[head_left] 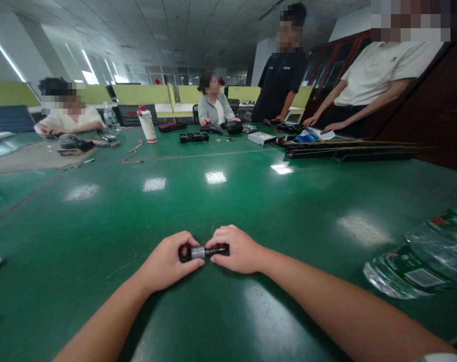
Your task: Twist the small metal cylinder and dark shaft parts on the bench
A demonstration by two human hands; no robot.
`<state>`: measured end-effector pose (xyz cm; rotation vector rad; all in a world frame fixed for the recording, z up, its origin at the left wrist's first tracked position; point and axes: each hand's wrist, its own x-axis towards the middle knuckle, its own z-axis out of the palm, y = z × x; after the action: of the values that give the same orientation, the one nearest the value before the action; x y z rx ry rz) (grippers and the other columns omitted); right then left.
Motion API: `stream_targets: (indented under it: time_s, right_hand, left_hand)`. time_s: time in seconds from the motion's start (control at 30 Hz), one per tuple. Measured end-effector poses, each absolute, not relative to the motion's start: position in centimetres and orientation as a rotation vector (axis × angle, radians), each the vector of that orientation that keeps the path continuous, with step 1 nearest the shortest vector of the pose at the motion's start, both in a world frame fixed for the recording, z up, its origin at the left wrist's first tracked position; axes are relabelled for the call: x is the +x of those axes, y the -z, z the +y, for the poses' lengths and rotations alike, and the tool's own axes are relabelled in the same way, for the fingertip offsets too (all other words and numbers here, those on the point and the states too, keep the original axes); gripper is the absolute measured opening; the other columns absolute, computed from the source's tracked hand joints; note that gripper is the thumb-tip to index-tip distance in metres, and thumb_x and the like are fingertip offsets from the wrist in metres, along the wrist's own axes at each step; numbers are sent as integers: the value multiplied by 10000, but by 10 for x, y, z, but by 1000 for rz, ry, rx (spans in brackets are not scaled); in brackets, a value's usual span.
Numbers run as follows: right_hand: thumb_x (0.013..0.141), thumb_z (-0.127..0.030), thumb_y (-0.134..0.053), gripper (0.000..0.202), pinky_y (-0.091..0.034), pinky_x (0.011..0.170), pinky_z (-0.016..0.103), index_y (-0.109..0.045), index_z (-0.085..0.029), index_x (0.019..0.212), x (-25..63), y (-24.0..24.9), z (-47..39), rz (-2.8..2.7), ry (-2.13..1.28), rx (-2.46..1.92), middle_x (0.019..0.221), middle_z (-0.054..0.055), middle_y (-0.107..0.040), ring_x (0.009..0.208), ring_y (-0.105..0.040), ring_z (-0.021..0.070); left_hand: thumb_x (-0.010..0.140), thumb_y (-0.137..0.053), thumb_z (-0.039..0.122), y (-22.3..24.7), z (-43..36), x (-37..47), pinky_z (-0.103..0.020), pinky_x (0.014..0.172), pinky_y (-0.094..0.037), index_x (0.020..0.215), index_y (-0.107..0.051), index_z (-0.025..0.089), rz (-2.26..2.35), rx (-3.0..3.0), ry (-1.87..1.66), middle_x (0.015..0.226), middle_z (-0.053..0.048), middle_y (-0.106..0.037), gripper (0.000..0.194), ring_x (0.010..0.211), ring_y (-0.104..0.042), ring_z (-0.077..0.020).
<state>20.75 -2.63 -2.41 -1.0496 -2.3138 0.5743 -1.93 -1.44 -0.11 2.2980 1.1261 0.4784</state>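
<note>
A small black and silver cylindrical part lies sideways between my hands, low over the green table. My left hand is closed on its left end, with the thumb below and the fingers above the silver sleeve. On the right, my right hand pinches the thinner black, ringed end. The thumbs and fingertips of the two hands are close together near the middle of the part. Whether the part touches the table cannot be made out.
Clear plastic bottles with green labels lie at the right. Long black strips, a white cup, a cord and a black device are farther back. Several people are around the table's far side.
</note>
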Motion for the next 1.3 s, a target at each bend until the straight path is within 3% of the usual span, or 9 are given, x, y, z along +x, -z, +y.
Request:
stream_targets:
  time_s: [0.3,1.3]
  right_hand:
    - [738,-234,-764,166,-385,787,299,-706,-201,890,207,23,-26,-2308,-569,-1035,798,-9,-673,797,-596,154]
    - [719,-176,-742,110,-387,781,311,-705,-194,821,208,25,-29,-2198,-482,-1112,770,-2,-659,782,-577,157]
  left_hand:
    - [760,-696,321,1,-15,-21,-257,630,-395,888,-631,184,1088,2295,-485,777,-6,-607,199,700,-544,-167]
    - [774,-699,276,1,-16,-23,-254,629,-394,850,-601,180,1050,2353,-568,795,-1,-601,157,701,-537,-156]
